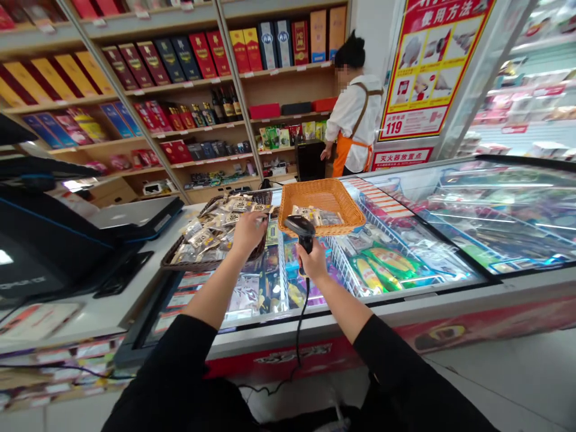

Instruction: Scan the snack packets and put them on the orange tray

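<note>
While a black pistol-shaped scanner (301, 227) is gripped by the right hand (314, 262), the left hand (248, 231) is held over small beige packets (206, 233) in a dark-brown wicker basket (191, 266), its grip unclear.

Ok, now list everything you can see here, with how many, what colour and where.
Barcode scanner: 1, black, in the right hand
Light wicker basket: 1, orange, on the display freezer
Dark wicker basket: 1, brown, left of it
Small packets: many, cream and clear, in both baskets
Display freezer: at least 1, white and red, across the middle
Packaged goods: many, mixed colours, under its glass
Boxes: dozens, red, yellow, blue, on the shelves
Wall posters: 2, red, back right
Checkout machine: 1, black, left counter
Co-worker: 1, white top, orange apron, by the shelves
Left hand: 1, bare, over the dark basket
Right hand: 1, bare, around the scanner
Sleeves: 2, black, foreground
</note>
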`<state>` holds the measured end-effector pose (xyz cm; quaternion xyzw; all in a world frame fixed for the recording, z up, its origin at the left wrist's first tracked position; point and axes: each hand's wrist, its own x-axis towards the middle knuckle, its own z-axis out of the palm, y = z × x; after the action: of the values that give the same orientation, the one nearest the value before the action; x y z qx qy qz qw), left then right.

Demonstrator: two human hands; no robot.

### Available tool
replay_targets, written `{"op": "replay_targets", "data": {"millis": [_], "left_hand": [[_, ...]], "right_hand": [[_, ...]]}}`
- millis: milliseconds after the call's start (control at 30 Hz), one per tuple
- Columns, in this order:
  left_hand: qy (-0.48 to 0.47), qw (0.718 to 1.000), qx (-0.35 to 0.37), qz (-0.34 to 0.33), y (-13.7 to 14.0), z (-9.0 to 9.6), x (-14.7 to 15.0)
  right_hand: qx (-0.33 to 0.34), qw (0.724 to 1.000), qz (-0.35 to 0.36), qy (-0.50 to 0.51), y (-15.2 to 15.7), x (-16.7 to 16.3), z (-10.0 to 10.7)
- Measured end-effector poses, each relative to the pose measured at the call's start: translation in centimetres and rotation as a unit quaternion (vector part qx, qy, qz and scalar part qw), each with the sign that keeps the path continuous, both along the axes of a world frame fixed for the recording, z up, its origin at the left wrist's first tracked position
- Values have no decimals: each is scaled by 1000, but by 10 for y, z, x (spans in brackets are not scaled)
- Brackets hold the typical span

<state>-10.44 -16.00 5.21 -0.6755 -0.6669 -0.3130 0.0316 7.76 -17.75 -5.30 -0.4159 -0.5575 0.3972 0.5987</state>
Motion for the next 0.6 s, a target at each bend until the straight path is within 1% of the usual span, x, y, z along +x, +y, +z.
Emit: {"op": "replay_targets", "data": {"millis": [67,133,167,233,333,467,533,600], "left_hand": [[35,994,-11,108,-25,5,-39],[68,975,-30,211,-47,7,-69],[75,964,-38,252,-56,6,-80],[63,948,-61,307,-68,2,-95],[27,937,-107,331,-75,-2,-104],[43,936,-156,313,-69,2,-107],[48,938,-166,301,-64,7,-110],[33,944,-148,293,-63,12,-116]], "right_hand": [[-11,996,88,16,-6,-7,2],[-27,985,165,33,-13,-14,4],[-36,980,193,39,-15,-17,5],[-48,971,227,48,-20,-21,6],[-55,965,246,78,-22,-21,5],[-79,961,227,137,-21,-19,3],[-87,960,221,148,-20,-17,2],[-91,959,222,152,-19,-17,1]]}}
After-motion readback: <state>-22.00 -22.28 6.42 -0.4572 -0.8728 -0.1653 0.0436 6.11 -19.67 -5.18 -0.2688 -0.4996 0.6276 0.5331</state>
